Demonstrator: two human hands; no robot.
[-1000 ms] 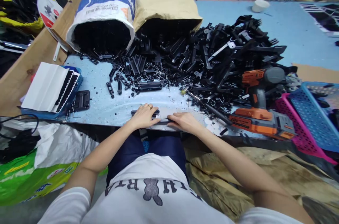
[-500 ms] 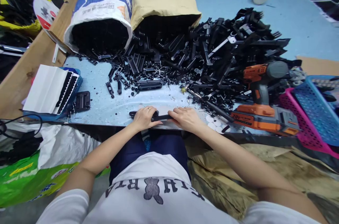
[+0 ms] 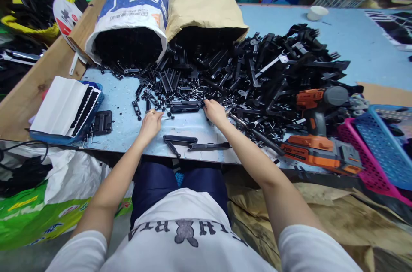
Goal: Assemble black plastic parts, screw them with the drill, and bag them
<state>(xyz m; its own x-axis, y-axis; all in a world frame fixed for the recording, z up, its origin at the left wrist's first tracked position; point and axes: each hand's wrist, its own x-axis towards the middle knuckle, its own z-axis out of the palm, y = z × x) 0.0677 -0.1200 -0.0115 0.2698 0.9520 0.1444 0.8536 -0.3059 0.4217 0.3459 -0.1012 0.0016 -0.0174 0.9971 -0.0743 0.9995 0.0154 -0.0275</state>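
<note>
My left hand [image 3: 151, 125] is over the tabletop, fingertips drawn together beside loose small black parts and screws [image 3: 168, 114]; whatever it pinches is too small to make out. At the near edge of the heap of small black parts and screws [image 3: 193, 87], my right hand [image 3: 215, 112] has its fingers closed, the tips partly hidden among the pieces. Between my forearms a hinged black plastic bracket [image 3: 180, 138] lies by the table's front edge, one leg folded out. A longer black arm [image 3: 209, 146] lies to its right, apparently touching or close to it.
Two sacks, one white [image 3: 131, 19] and one tan [image 3: 206, 4], open toward me behind the heap. Larger black parts [image 3: 273, 70] pile up at right. An orange cordless drill [image 3: 313, 134] stands before baskets [image 3: 383, 134]. A blue basket [image 3: 99, 102] holds sheets at left.
My hands have let go of the black pieces, which now lie near the front edge. Both hands moved forward: the left further left, the right to the small-parts heap.
</note>
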